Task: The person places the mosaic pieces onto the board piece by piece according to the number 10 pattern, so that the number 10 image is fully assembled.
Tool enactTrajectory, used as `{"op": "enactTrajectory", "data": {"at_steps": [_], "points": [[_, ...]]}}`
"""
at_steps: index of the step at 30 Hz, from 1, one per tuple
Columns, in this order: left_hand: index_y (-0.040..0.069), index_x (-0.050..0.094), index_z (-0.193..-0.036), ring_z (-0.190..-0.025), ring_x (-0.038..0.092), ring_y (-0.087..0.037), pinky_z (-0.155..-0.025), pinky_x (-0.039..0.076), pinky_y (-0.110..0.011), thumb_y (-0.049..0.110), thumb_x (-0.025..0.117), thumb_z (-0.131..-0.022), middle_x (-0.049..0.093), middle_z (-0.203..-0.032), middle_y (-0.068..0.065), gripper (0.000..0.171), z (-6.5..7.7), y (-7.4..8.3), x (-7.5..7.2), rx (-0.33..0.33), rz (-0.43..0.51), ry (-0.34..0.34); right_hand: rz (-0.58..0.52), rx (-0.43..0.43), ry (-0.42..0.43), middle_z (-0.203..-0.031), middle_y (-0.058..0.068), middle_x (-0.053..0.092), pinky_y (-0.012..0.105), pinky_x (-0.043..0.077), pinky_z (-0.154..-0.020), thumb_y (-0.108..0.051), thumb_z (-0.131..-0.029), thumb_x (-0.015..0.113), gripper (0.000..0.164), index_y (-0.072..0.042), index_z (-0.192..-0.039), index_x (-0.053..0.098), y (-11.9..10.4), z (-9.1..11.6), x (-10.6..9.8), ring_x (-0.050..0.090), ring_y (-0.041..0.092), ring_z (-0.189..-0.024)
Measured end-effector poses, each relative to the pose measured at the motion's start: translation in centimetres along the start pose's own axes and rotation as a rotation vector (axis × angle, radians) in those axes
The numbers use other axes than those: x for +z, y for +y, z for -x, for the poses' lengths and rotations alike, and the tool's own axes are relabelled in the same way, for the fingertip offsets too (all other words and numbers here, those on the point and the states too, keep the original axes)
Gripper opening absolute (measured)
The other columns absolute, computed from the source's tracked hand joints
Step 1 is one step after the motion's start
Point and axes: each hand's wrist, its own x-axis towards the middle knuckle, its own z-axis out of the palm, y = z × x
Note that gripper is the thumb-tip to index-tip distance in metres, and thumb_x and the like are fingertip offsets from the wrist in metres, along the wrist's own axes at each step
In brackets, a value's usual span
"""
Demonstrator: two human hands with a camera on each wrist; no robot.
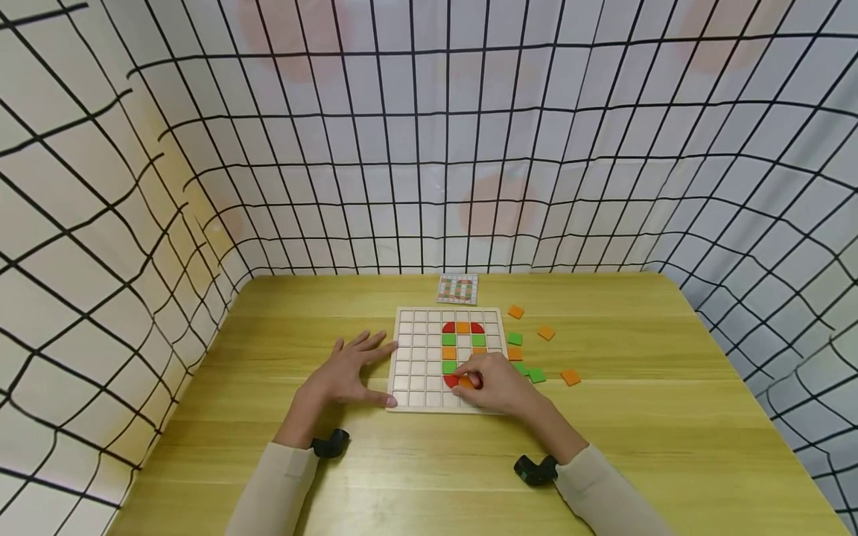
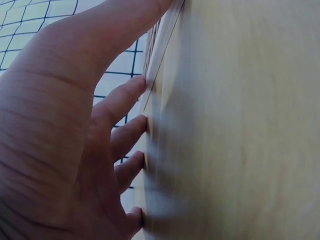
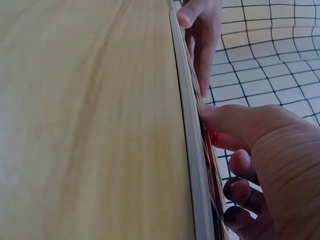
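A pale wooden grid board [image 1: 417,368] lies on the table with red, green and orange tiles set in its right half. My right hand [image 1: 499,383] reaches over its lower right part. Thumb and index finger pinch at a red rounded-corner tile [image 1: 450,381], beside an orange tile [image 1: 466,383] framed by the fingers. Red also shows between thumb and index finger in the right wrist view; the other fingers [image 3: 241,192] curl loosely. My left hand [image 1: 345,372] is spread at the board's left side, thumb and index fingertip touching its edge.
Loose orange tiles [image 1: 546,333] and green tiles [image 1: 537,375] lie right of the board. A small patterned card [image 1: 458,289] lies behind it. Black-lined grid netting [image 1: 429,186] encloses the table [image 1: 603,447] at the back and sides.
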Motion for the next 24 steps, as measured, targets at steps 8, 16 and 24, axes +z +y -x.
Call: {"op": "enactTrajectory", "data": {"at_steps": [8, 16, 24], "points": [[0.034, 0.038, -0.16, -0.16, 0.015, -0.037, -0.123, 0.004, -0.073, 0.077, 0.079, -0.069, 0.026, -0.171, -0.003, 0.108, -0.02, 0.11, -0.03, -0.002, 0.001, 0.0, 0.007, -0.005, 0.012, -0.062, -0.014, 0.048, 0.018, 0.03, -0.053, -0.033, -0.089, 0.082, 0.023, -0.016, -0.104, 0.083, 0.15, -0.06, 0.27, 0.039, 0.001, -0.057], [0.034, 0.038, -0.16, -0.161, 0.014, -0.037, -0.124, 0.003, -0.072, 0.078, 0.078, -0.069, 0.025, -0.172, -0.003, 0.109, -0.17, -0.05, -0.07, -0.003, 0.0, 0.0, -0.003, -0.006, 0.026, -0.058, -0.013, 0.044, 0.018, 0.029, -0.053, -0.032, -0.088, 0.082, 0.022, -0.017, -0.104, 0.083, 0.08, -0.15, 0.07, 0.038, 0.001, -0.054], [0.034, 0.039, -0.16, -0.16, 0.016, -0.038, -0.123, 0.004, -0.073, 0.078, 0.078, -0.069, 0.026, -0.171, -0.004, 0.108, -0.05, 0.09, -0.09, -0.001, -0.015, 0.004, -0.126, 0.096, 0.029, -0.061, -0.009, 0.047, 0.021, 0.036, -0.056, -0.032, -0.088, 0.083, 0.026, -0.018, -0.11, 0.08, 0.68, 0.34, -0.56, 0.041, 0.005, -0.057]]}}
